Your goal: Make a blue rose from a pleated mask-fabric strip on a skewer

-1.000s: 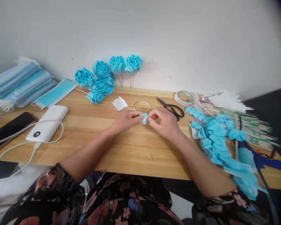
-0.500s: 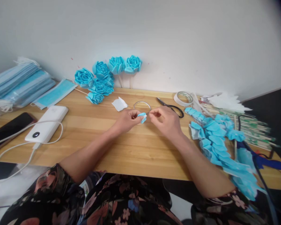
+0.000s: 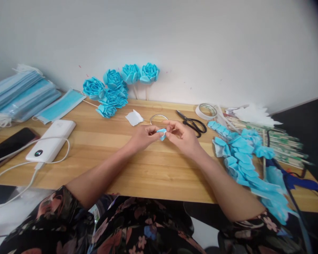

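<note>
Both hands meet over the middle of the wooden table [image 3: 148,169]. My left hand [image 3: 142,137] and my right hand [image 3: 181,135] each pinch the same small folded blue piece [image 3: 162,132] between fingertips, just above the tabletop. Close behind the hands lie a thin metal ring [image 3: 158,118], a scrap of white paper [image 3: 134,117] and black scissors [image 3: 192,123].
Several blue fabric roses [image 3: 116,88] lean on the wall. Blue face masks [image 3: 21,95] are stacked at the left, near a white power bank [image 3: 51,140] with cable and a dark phone [image 3: 10,144]. A tape roll [image 3: 206,110], folded blue pieces [image 3: 241,155] and wrapped sticks [image 3: 286,144] fill the right.
My right hand came off the blue piece half a second ago and has now closed on it again. The view shifted slightly.
</note>
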The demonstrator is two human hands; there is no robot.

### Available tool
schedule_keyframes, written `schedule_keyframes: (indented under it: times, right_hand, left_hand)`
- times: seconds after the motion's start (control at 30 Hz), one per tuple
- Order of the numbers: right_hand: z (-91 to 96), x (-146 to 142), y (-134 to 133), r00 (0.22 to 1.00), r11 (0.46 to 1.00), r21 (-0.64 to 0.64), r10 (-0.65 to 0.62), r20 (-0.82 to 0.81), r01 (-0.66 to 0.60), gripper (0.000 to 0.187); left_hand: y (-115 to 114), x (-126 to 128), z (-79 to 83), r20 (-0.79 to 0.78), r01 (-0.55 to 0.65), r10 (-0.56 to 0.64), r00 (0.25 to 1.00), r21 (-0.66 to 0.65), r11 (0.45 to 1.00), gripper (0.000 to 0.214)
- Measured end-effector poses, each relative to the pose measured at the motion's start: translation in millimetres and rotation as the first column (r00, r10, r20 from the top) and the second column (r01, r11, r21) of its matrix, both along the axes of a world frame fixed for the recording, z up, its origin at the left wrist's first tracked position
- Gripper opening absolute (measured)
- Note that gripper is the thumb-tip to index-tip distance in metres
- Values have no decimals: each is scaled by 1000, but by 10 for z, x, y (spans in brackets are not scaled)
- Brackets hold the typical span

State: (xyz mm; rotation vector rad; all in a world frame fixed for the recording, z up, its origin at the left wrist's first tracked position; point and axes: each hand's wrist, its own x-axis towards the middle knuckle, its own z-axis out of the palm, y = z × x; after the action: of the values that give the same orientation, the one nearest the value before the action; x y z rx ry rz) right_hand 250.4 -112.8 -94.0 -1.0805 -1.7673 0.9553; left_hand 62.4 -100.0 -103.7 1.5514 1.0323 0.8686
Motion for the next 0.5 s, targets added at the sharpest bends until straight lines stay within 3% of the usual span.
schedule_keyframes:
  times: [0.23, 0.37, 0.5]
  right_hand:
    - [6, 32, 25, 998, 998, -30, -50, -47, 48, 35]
    - [10, 33, 28, 997, 998, -38, -57, -60, 54, 35]
    - [1, 35, 31, 995, 996, -67, -58, -78, 52, 34]
  left_hand:
    - [20, -11, 49, 99, 35, -30, 995, -51, 998, 48]
    - [19, -5, 40, 103, 43, -29, 994, -135, 990, 33]
    - [23, -5, 5, 72, 18, -9, 997, -129, 992, 24]
